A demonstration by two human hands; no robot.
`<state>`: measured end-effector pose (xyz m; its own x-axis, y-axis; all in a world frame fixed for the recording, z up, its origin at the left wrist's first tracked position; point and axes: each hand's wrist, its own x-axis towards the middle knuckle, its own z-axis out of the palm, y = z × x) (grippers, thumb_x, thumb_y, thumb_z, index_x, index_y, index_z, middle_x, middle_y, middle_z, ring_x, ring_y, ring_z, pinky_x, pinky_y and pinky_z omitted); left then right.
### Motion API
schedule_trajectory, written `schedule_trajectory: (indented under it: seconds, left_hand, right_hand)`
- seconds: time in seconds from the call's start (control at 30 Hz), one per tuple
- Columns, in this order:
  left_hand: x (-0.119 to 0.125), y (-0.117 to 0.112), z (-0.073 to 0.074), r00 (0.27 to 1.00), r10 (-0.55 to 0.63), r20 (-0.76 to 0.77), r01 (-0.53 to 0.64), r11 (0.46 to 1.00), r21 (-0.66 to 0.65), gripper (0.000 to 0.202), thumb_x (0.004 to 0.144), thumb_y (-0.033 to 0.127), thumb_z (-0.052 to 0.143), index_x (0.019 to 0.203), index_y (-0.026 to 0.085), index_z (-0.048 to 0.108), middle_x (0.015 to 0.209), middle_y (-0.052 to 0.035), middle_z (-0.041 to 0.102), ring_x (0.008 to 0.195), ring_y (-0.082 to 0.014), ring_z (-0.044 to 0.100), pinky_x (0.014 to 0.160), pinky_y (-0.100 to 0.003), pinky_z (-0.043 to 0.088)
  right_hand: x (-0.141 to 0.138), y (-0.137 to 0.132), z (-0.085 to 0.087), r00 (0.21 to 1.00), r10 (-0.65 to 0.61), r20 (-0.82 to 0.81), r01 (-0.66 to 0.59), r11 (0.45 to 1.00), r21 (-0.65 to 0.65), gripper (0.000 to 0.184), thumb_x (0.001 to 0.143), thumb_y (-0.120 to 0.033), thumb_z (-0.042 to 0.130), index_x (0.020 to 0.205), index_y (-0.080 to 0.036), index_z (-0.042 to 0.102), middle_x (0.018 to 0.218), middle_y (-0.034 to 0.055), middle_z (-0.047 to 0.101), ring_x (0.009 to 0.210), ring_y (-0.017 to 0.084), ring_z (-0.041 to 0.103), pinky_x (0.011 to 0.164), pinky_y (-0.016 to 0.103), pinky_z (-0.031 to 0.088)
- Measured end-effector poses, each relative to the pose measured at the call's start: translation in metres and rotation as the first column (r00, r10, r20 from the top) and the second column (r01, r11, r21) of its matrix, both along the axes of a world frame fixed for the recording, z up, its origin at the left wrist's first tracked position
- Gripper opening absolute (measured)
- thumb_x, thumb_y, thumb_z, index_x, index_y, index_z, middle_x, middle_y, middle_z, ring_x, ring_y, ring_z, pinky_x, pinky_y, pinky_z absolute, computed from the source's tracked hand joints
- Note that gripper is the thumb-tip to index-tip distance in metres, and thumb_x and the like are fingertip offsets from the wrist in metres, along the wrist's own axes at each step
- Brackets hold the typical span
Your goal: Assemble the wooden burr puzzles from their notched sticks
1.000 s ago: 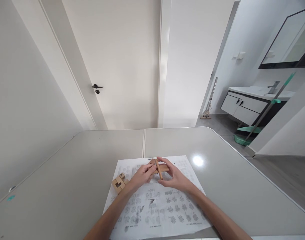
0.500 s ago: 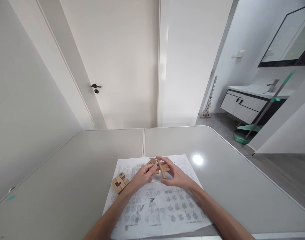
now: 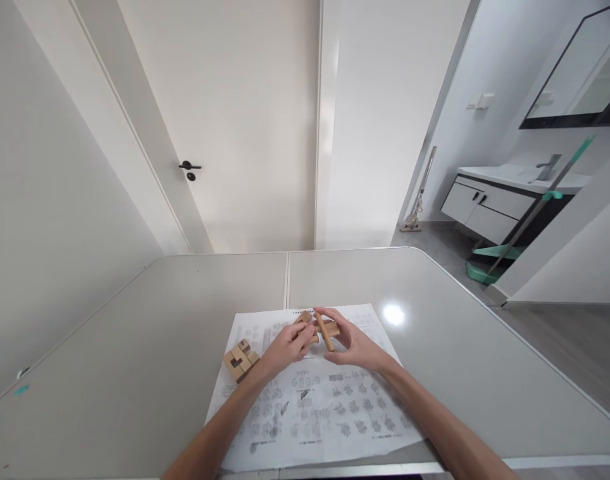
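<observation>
Several wooden puzzle pieces (image 3: 325, 331) are partly fitted together between my two hands, above the far part of a printed sheet (image 3: 305, 400). My left hand (image 3: 288, 347) is closed, pinching the near left side of the pieces. On the other side, my right hand (image 3: 353, 340) curves its thumb and fingers around the ends of a slanted wooden stick. The fingers hide part of how the pieces join. A block-shaped wooden puzzle (image 3: 241, 361) rests on the sheet's left side, beside my left forearm.
The sheet, printed with small diagrams, lies on a grey table (image 3: 135, 353) with a seam down its middle. Beyond the table are a white door (image 3: 245, 133) and, at right, a mop (image 3: 418, 200), a green dustpan (image 3: 481, 273) and a sink cabinet (image 3: 487, 203).
Both hands keep their hold on the wooden pieces, and the slanted stick has tilted slightly. The whole view has shifted a little.
</observation>
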<state>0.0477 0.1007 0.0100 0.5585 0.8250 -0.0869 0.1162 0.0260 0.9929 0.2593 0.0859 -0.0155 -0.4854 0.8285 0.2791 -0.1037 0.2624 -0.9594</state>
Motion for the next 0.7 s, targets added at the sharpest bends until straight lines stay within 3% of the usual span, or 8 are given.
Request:
schedule_trajectory:
  seconds: [0.3, 0.7]
  left_hand:
    - [-0.0003, 0.0003, 0.0, 1.0, -0.028, 0.01, 0.028, 0.999, -0.028, 0.047, 0.094, 0.063, 0.055, 0.091, 0.016, 0.063, 0.056, 0.0104, 0.027, 0.049, -0.0074, 0.021, 0.049, -0.026, 0.019]
    - [-0.0005, -0.0004, 0.003, 0.994, -0.07, -0.089, 0.069, 0.998, -0.015, 0.046, 0.098, 0.059, 0.049, 0.109, 0.017, 0.066, 0.044, 0.0107, 0.035, 0.04, -0.0083, 0.027, 0.045, -0.024, 0.022]
  right_hand:
    - [-0.0004, -0.0005, -0.0018, 0.999, -0.041, 0.026, 0.041, 0.999, 0.017, 0.082, 0.078, -0.024, 0.078, 0.15, -0.035, 0.041, 0.148, 0.0076, 0.042, 0.134, 0.027, 0.048, 0.113, 0.044, 0.042]
    - [0.0009, -0.0013, -0.0005, 0.998, -0.028, 0.064, 0.028, 1.0, 0.012, 0.083, 0.076, -0.02, 0.077, 0.149, -0.037, 0.042, 0.15, 0.0067, 0.041, 0.134, 0.028, 0.048, 0.111, 0.045, 0.042]
